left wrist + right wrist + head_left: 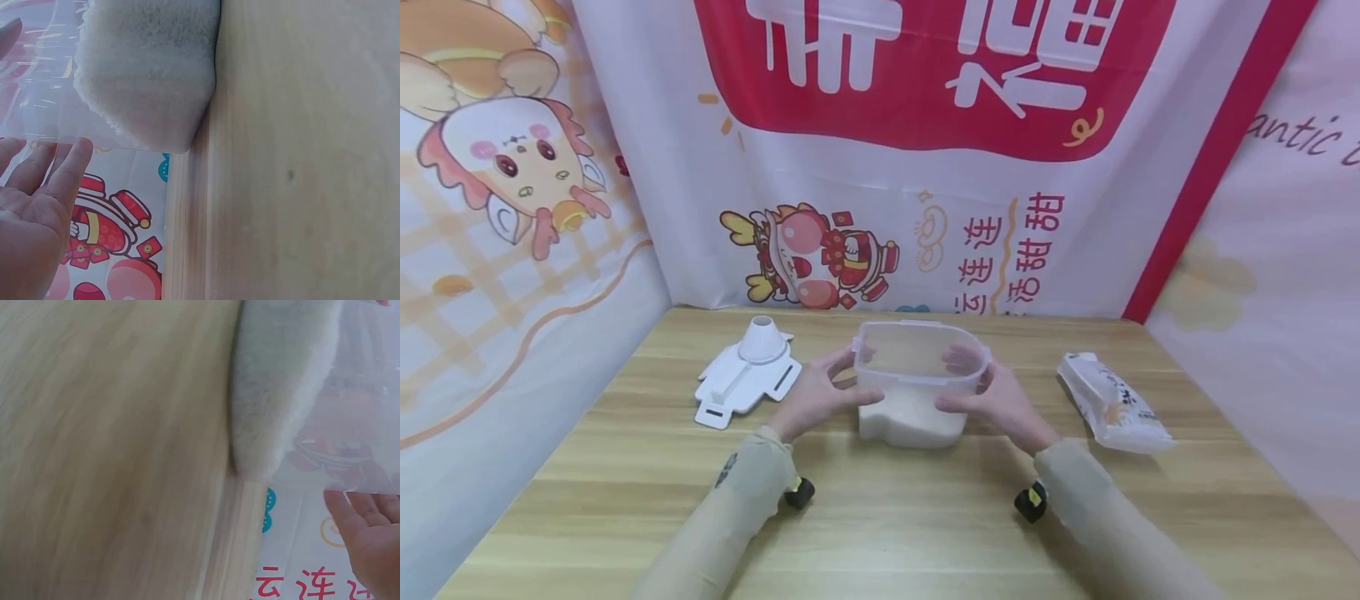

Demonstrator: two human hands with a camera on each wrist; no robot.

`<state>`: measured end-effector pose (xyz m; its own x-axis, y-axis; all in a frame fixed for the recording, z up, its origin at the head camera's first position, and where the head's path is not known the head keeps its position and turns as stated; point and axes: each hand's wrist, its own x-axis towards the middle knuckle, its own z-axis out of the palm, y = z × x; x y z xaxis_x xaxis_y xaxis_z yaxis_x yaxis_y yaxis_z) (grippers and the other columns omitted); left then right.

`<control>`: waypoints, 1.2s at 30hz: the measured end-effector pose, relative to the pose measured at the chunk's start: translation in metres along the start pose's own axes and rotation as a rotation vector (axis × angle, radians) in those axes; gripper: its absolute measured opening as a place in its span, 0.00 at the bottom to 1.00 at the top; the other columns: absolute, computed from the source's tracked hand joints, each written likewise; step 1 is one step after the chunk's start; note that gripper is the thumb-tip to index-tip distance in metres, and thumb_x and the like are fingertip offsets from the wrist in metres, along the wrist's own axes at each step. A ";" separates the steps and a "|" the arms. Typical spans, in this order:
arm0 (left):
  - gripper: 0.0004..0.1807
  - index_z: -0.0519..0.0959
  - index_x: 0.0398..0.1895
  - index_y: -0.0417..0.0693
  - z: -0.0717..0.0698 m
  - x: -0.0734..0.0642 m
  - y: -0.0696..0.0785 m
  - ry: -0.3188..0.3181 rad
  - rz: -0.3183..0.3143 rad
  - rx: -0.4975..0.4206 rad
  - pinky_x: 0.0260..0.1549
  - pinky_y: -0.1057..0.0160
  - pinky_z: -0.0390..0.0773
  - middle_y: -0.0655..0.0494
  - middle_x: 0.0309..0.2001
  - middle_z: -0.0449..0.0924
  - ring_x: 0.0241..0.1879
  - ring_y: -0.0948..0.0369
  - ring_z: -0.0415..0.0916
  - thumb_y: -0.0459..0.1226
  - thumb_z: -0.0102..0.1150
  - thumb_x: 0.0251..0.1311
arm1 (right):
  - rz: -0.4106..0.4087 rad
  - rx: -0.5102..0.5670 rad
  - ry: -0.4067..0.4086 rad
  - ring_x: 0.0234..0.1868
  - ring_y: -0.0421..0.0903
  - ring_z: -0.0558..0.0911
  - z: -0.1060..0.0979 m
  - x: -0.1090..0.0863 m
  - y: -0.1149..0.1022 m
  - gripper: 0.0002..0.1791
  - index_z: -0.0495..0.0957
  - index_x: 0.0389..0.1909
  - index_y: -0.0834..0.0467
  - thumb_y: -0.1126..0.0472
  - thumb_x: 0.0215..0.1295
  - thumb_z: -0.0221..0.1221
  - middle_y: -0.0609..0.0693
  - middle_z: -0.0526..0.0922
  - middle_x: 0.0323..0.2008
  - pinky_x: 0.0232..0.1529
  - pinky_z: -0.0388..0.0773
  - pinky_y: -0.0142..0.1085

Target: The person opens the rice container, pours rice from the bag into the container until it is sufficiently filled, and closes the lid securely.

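A clear plastic container [895, 380] stands open-topped on the table in front of me, partly filled with white rice [913, 423]. My left hand [817, 395] holds its left side, thumb at the front and fingers spread along the wall. On the opposite side my right hand [1003, 407] grips it the same way, the fingers showing through the clear plastic. Both wrist views show the rice [150, 75] sloping up one wall, with the fingers of the left hand [37, 212] and of the right hand [375, 540] against the container's far side.
A white lid [737, 385] with a cone-shaped spout lies on the table at the left. To the right lies a crumpled white plastic bag [1116, 408] with printing. Printed cloth [850, 175] hangs behind the table's back edge and at both sides.
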<state>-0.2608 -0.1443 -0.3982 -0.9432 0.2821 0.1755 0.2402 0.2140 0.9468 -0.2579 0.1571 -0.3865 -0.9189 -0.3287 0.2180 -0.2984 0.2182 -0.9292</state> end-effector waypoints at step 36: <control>0.53 0.60 0.75 0.65 -0.005 -0.002 0.022 -0.060 0.034 0.175 0.54 0.57 0.77 0.60 0.68 0.67 0.66 0.59 0.64 0.56 0.76 0.44 | 0.002 -0.060 -0.017 0.62 0.47 0.73 -0.005 0.003 0.004 0.50 0.67 0.67 0.52 0.51 0.41 0.80 0.47 0.76 0.61 0.67 0.63 0.51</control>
<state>-0.2544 -0.1449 -0.3767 -0.9198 0.3461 0.1848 0.3125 0.3613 0.8785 -0.2635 0.1615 -0.3882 -0.9151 -0.3438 0.2106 -0.3121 0.2733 -0.9099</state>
